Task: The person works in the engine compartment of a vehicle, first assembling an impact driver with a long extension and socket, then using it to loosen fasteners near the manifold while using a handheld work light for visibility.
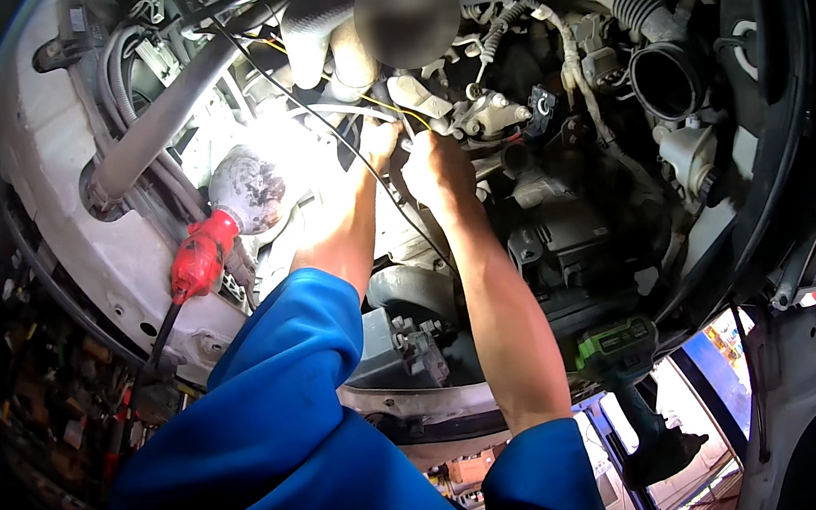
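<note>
Both my arms, in blue sleeves, reach into an engine bay. My left hand [378, 141] is closed, its fingers partly washed out by bright light; what it grips is hidden. My right hand [438, 167] is close beside it, fingers curled in; what they hold cannot be made out. Between the two hands shows the end of a pale tube [405, 126]. A thin yellow wire [402, 110] runs down to the fingertips of my right hand. Slanting across in front of my left wrist is a thin black cable [356, 150].
A lit work lamp [247, 188] with a red handle [202, 259] rests at the left. A green and black cordless power tool [633, 390] is at the front right edge. Farther right are an open-ended intake duct [665, 82] and a white reservoir [689, 158]. A grey bar [180, 108] crosses the upper left.
</note>
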`<act>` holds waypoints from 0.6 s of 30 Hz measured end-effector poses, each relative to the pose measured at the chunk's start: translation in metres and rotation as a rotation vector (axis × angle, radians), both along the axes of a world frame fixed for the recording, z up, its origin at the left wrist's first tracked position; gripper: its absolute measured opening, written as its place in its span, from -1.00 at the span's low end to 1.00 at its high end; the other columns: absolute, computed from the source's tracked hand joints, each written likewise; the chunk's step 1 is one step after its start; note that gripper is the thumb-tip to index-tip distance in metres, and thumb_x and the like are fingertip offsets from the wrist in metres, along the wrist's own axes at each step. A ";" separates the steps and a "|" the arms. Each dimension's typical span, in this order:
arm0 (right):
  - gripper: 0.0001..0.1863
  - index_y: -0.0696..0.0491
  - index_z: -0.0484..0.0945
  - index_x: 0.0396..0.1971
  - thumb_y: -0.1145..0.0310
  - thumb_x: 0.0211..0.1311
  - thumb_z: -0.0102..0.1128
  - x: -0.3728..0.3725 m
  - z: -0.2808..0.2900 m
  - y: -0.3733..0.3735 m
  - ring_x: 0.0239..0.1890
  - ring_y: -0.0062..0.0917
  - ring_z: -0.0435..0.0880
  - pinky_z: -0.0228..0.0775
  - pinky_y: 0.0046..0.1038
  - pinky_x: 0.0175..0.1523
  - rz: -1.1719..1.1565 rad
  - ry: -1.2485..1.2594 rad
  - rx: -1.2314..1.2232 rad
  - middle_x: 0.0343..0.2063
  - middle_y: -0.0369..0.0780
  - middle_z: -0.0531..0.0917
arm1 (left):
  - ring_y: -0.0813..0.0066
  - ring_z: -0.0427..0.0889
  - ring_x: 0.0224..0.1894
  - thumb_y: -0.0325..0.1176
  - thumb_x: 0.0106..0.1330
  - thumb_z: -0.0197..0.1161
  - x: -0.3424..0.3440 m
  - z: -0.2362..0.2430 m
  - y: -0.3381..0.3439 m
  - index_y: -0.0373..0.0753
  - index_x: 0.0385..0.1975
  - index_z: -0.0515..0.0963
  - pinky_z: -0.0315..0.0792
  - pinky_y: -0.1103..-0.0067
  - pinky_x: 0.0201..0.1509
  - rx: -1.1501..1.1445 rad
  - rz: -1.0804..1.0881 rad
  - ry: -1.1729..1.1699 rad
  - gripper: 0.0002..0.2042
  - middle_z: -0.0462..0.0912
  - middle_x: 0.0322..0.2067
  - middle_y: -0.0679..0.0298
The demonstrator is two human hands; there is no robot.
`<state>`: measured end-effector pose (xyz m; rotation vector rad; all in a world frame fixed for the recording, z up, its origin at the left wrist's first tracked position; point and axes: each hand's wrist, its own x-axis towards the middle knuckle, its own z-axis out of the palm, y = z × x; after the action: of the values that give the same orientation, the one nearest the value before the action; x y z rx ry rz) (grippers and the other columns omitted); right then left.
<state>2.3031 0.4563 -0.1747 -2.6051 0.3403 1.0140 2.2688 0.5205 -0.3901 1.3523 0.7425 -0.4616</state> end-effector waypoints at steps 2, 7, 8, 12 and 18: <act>-0.79 0.19 0.57 -0.41 0.43 0.00 0.00 -0.006 -0.009 -0.006 -0.26 -0.05 0.62 0.47 -0.17 -0.15 0.013 -0.079 0.035 -0.40 0.07 0.62 | 0.37 0.54 -0.20 -0.45 -0.04 0.26 0.003 0.025 0.002 -0.34 -0.21 0.48 0.41 0.48 -0.08 -0.034 -0.013 0.094 -0.67 0.59 -0.29 0.18; -0.81 0.20 0.58 -0.47 0.44 -0.03 0.03 -0.002 -0.011 -0.010 -0.32 -0.05 0.63 0.49 -0.18 -0.22 0.066 -0.055 -0.037 -0.45 0.08 0.62 | 0.33 0.55 -0.32 -0.55 -0.13 0.26 0.003 0.018 -0.001 -0.38 -0.23 0.47 0.44 0.48 -0.18 -0.079 0.066 0.048 -0.64 0.59 -0.36 0.17; -0.81 0.20 0.58 -0.47 0.43 -0.02 0.03 -0.002 -0.015 -0.009 -0.32 -0.05 0.63 0.49 -0.19 -0.22 0.079 -0.039 -0.017 -0.45 0.08 0.62 | 0.35 0.54 -0.32 -0.55 -0.14 0.26 -0.003 0.010 0.002 -0.38 -0.25 0.47 0.41 0.51 -0.17 -0.095 0.098 0.050 -0.65 0.58 -0.37 0.18; -0.81 0.19 0.58 -0.47 0.42 -0.01 0.03 0.004 -0.013 -0.012 -0.31 -0.06 0.63 0.49 -0.19 -0.21 0.097 0.033 -0.018 -0.44 0.08 0.62 | 0.38 0.53 -0.33 -0.56 -0.16 0.27 -0.003 -0.001 0.001 -0.37 -0.27 0.45 0.40 0.53 -0.17 -0.081 0.058 0.082 -0.65 0.56 -0.39 0.21; -0.82 0.19 0.58 -0.46 0.43 -0.01 0.04 0.003 -0.015 -0.005 -0.31 -0.09 0.64 0.50 -0.19 -0.21 0.182 0.030 -0.077 -0.42 0.06 0.63 | 0.41 0.50 -0.31 -0.60 -0.18 0.26 -0.003 0.003 -0.001 -0.35 -0.21 0.40 0.41 0.52 -0.20 -0.136 0.126 0.066 -0.58 0.55 -0.35 0.20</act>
<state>2.3064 0.4513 -0.1899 -2.7326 0.1532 1.1204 2.2655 0.5200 -0.3871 1.1610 0.8309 -0.4497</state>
